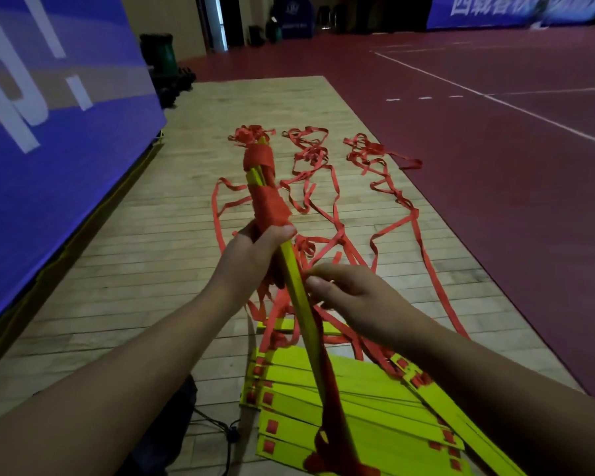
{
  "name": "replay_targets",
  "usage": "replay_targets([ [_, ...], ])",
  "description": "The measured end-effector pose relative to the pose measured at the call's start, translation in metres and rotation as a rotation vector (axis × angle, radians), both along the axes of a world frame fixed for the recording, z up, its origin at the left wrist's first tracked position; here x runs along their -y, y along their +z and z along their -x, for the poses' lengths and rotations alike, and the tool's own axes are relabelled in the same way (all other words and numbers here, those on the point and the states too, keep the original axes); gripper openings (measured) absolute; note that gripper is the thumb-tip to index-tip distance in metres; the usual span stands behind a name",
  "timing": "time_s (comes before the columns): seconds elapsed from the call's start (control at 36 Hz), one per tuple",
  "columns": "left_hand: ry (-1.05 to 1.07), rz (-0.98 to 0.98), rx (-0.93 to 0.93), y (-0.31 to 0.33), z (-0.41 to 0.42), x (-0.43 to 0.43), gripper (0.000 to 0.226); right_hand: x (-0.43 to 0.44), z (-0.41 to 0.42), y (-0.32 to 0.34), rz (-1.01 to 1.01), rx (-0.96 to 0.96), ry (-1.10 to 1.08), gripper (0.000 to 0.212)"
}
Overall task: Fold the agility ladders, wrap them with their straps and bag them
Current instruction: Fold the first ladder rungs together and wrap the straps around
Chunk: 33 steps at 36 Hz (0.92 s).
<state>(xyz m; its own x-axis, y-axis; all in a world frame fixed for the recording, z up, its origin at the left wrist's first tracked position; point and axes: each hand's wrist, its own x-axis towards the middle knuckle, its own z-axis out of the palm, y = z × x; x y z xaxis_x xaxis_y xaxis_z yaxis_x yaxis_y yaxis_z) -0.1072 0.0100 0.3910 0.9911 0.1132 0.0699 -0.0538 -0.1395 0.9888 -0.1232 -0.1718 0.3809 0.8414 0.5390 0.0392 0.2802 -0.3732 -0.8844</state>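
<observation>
Blue banner point(49, 132) far left. Left hand point(251, 259) has its fingers curled tight round the folded ladder bundle point(294, 269), held up over the wooden floor point(145, 255). A red strap point(270, 204) is wound round the bundle's top. Right hand point(354, 297) pinches the strap just beside it. Stacked yellow rungs point(358, 403) lie below, loose straps point(402, 214) trail right.

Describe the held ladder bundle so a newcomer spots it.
Start at the wooden floor strip beside the blue banner. Above it, the left hand grips a yellow bundle. Unlike the flat stack below, it stands raised and wound in red strap.
</observation>
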Motion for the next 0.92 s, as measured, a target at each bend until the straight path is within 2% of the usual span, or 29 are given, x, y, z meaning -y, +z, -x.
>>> replay_targets([
  [0.08,-0.046,0.155,-0.028,0.002,-0.003,-0.008,0.030,0.006,-0.007,-0.007,-0.098,-0.171,-0.008,0.021],
  [0.19,-0.141,0.316,-0.068,0.006,-0.002,-0.006,0.033,0.004,-0.006,-0.013,-0.332,-0.671,0.085,0.047],
  [0.25,-0.195,0.368,-0.065,0.008,-0.001,-0.007,0.032,0.004,-0.003,-0.009,-0.347,-0.759,0.134,0.044],
  [0.31,-0.247,0.357,-0.066,0.010,-0.002,-0.012,0.033,0.005,-0.002,-0.005,-0.346,-0.740,0.116,0.038],
  [0.39,-0.324,0.233,-0.125,0.011,-0.009,-0.022,0.047,0.006,-0.002,-0.001,-0.376,-0.663,0.062,0.028],
  [0.5,-0.292,-0.189,-0.288,0.009,-0.013,-0.031,0.049,0.006,0.001,-0.002,-0.512,-0.711,-0.004,0.022],
  [0.53,-0.307,-0.229,-0.305,0.008,-0.012,-0.031,0.052,0.006,0.001,-0.002,-0.501,-0.714,0.009,0.024],
  [0.61,-0.362,-0.188,-0.317,0.008,-0.005,-0.025,0.049,0.003,0.000,-0.006,-0.305,-0.594,-0.040,0.026],
  [0.69,-0.315,-0.222,-0.290,0.003,-0.001,-0.012,0.056,-0.003,-0.001,-0.007,-0.122,-0.419,-0.115,0.019],
  [0.78,-0.191,-0.244,-0.251,-0.005,-0.002,-0.002,0.054,-0.010,-0.002,-0.008,-0.024,-0.331,-0.126,0.014],
  [0.92,-0.078,-0.109,-0.242,-0.006,-0.004,-0.001,0.057,-0.017,-0.004,-0.004,0.110,-0.235,-0.137,0.021],
])
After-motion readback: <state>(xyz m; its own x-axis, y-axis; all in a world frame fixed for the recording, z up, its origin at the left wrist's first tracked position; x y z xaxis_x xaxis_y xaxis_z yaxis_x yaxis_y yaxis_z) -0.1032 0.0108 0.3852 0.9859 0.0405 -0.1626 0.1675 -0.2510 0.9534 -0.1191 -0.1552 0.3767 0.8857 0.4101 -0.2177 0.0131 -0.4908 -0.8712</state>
